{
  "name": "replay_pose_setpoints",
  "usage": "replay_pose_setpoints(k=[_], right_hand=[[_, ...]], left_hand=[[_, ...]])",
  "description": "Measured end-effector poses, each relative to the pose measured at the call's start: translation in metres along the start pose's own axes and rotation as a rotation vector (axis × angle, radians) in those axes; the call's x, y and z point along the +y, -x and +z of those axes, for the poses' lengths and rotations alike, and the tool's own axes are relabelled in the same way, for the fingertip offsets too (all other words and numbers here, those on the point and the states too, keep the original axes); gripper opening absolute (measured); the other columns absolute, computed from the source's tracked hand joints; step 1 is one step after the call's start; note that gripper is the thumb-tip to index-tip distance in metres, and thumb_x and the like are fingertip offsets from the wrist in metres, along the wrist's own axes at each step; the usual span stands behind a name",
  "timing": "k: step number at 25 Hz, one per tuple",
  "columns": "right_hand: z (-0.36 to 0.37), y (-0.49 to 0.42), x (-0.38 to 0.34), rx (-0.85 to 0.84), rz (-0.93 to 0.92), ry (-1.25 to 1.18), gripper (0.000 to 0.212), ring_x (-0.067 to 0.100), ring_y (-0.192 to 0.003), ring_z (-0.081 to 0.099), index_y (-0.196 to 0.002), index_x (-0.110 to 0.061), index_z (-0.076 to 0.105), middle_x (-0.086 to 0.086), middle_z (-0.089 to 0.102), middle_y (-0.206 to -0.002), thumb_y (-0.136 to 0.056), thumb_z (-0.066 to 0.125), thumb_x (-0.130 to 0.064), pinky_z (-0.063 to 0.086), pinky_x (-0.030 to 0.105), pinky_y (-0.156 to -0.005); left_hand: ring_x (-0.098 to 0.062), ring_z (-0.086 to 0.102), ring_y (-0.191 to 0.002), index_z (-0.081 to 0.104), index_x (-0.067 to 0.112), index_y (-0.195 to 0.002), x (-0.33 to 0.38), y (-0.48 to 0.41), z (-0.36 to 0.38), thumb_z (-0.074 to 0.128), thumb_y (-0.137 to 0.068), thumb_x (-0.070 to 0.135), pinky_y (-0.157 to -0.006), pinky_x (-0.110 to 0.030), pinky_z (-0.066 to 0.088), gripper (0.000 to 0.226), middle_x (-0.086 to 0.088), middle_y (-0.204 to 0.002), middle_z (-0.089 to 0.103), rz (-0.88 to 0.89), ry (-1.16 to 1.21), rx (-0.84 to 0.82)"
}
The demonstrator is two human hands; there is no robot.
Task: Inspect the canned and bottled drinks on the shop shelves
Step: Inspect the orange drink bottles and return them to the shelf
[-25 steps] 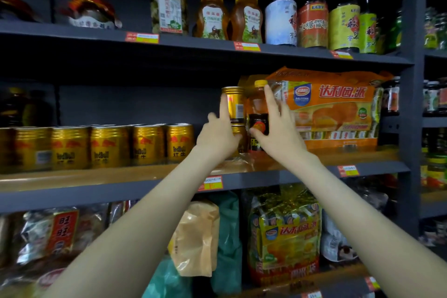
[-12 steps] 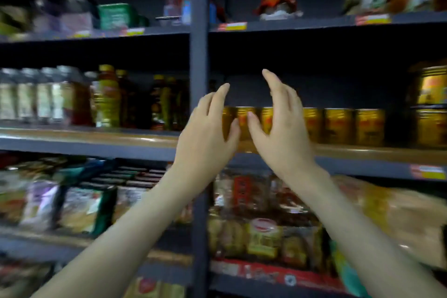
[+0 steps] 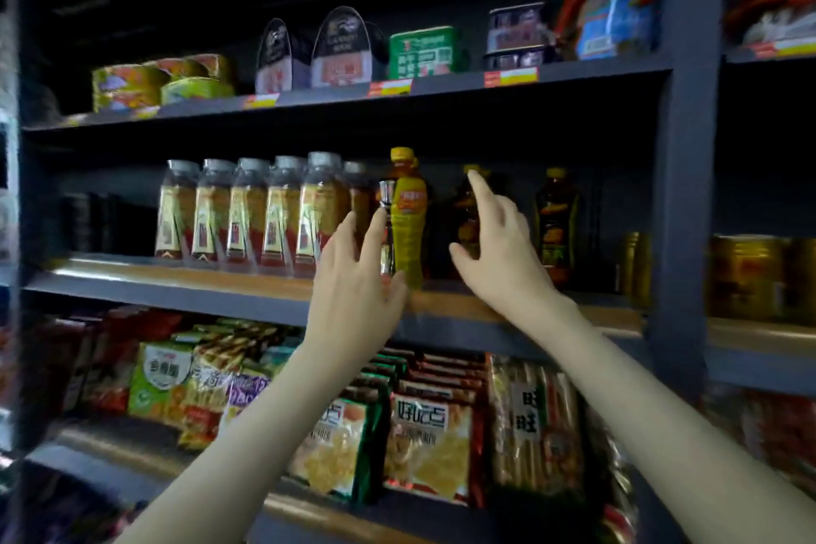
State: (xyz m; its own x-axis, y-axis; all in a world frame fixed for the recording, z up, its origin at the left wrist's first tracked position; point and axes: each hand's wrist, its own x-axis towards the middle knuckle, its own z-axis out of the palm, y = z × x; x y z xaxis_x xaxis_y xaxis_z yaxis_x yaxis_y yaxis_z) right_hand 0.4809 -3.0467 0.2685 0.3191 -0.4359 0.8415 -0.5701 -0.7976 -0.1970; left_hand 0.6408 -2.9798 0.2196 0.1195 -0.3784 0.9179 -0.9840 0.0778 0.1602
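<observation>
Bottled drinks are standing along the middle shelf (image 3: 176, 292), across the centre of the frame: a row of clear-capped bottles (image 3: 247, 208) at centre left, a yellow-labelled bottle (image 3: 408, 225) at centre, and dark yellow-capped bottles (image 3: 554, 216) to its right. The left hand (image 3: 353, 278) is reaching up just beside the yellow-labelled bottle, fingers spread and gripping nothing. The right hand (image 3: 499, 252) is hovering in front of a dark bottle (image 3: 466, 212), fingers loosely extended, likewise empty. Gold cans (image 3: 746, 274) are waiting at the right edge. Judging from this, inspection is under way; no bottle in this bay is lifted.
</observation>
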Motion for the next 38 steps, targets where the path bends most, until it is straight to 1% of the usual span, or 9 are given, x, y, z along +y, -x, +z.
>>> replay_pose_setpoints(k=[3, 7, 12, 20, 24, 27, 31, 34, 38], right_hand=[[0.011, -0.049, 0.026, -0.144, 0.141, 0.124, 0.095, 0.038, -0.141, 0.019, -0.148, -0.04, -0.016, 0.011, 0.0, -0.159, -0.093, 0.06, -0.028, 0.033, 0.044, -0.107], [0.03, -0.094, 0.054, -0.238, 0.252, 0.205, 0.106, 0.042, -0.143, 0.017, -0.142, -0.05, -0.024, 0.006, -0.026, -0.157, -0.089, 0.066, -0.03, 0.042, 0.047, -0.105], [0.057, -0.122, 0.063, -0.354, 0.296, 0.266, 0.11, 0.045, -0.141, 0.022, -0.142, -0.051, -0.021, 0.007, -0.032, -0.155, -0.084, 0.071, -0.038, 0.041, 0.051, -0.105], [0.049, -0.098, 0.044, -0.172, 0.286, 0.274, 0.087, 0.039, -0.139, 0.03, -0.148, -0.045, 0.017, 0.005, -0.002, -0.16, -0.086, 0.068, -0.013, 0.043, 0.041, -0.103], [0.005, -0.047, 0.017, -0.051, 0.072, 0.377, 0.085, 0.037, -0.138, 0.032, -0.145, -0.05, 0.019, -0.003, -0.001, -0.159, -0.086, 0.068, -0.013, 0.043, 0.046, -0.104], [-0.023, -0.007, -0.01, 0.077, -0.134, 0.486, 0.083, 0.033, -0.141, 0.03, -0.144, -0.044, 0.023, -0.004, 0.003, -0.157, -0.086, 0.069, -0.008, 0.045, 0.049, -0.102], [-0.045, 0.034, -0.045, 0.25, -0.309, 0.474, 0.071, 0.019, -0.145, 0.021, -0.141, -0.033, 0.031, 0.003, 0.009, -0.155, -0.086, 0.069, -0.008, 0.04, 0.032, -0.109], [-0.05, 0.079, -0.079, 0.237, -0.227, 0.31, 0.07, -0.01, -0.138, 0.013, -0.14, -0.036, 0.029, -0.007, 0.014, -0.151, -0.084, 0.069, -0.02, 0.031, 0.006, -0.103], [-0.044, 0.154, -0.084, 0.039, 0.033, -0.03, 0.052, -0.009, -0.131, 0.032, -0.141, -0.044, 0.034, -0.013, 0.026, -0.145, -0.093, 0.052, -0.036, 0.035, 0.007, -0.099]], left_hand=[[-0.042, 0.018, -0.144, 0.019, 0.02, -0.154, -0.019, -0.038, 0.023, 0.056, -0.091, 0.037, -0.114, -0.059, 0.023, 0.076, -0.024, -0.156, 0.019, 0.067, -0.044, 0.03], [-0.026, -0.021, -0.146, -0.012, 0.035, -0.153, -0.033, -0.069, 0.047, 0.036, -0.089, 0.061, -0.112, -0.047, -0.013, 0.083, -0.007, -0.16, -0.022, 0.197, -0.1, -0.035], [-0.017, -0.03, -0.141, -0.011, 0.039, -0.152, -0.045, -0.07, 0.062, 0.018, -0.085, 0.062, -0.109, -0.037, -0.022, 0.076, -0.003, -0.159, -0.024, 0.234, 0.032, -0.038], [-0.026, -0.015, -0.147, -0.008, 0.035, -0.153, -0.049, -0.069, 0.063, 0.024, -0.088, 0.055, -0.114, -0.042, -0.007, 0.076, -0.007, -0.16, -0.02, 0.278, 0.155, -0.06], [-0.037, 0.009, -0.147, 0.019, 0.022, -0.154, -0.041, -0.068, 0.064, 0.035, -0.086, 0.047, -0.114, -0.056, 0.014, 0.074, -0.019, -0.16, 0.007, 0.302, 0.166, 0.058], [-0.039, 0.012, -0.146, 0.032, 0.014, -0.15, -0.025, -0.058, 0.056, 0.051, -0.082, 0.04, -0.113, -0.059, 0.015, 0.075, -0.022, -0.158, 0.018, 0.315, 0.293, 0.168], [-0.032, 0.009, -0.148, 0.01, 0.019, -0.154, 0.019, -0.031, 0.029, 0.059, -0.084, 0.038, -0.117, -0.058, 0.016, 0.088, -0.014, -0.159, 0.015, 0.399, 0.698, 0.098], [-0.022, 0.046, -0.131, -0.012, 0.041, -0.148, 0.044, 0.003, -0.001, 0.068, -0.085, 0.033, -0.1, -0.041, 0.047, 0.102, -0.005, -0.149, 0.037, 0.367, 1.087, -0.111], [0.004, 0.062, -0.094, 0.005, 0.05, -0.141, 0.04, 0.086, -0.012, 0.072, -0.079, 0.038, -0.074, -0.009, 0.049, 0.092, 0.021, -0.119, 0.056, 0.171, 1.19, -0.414]])
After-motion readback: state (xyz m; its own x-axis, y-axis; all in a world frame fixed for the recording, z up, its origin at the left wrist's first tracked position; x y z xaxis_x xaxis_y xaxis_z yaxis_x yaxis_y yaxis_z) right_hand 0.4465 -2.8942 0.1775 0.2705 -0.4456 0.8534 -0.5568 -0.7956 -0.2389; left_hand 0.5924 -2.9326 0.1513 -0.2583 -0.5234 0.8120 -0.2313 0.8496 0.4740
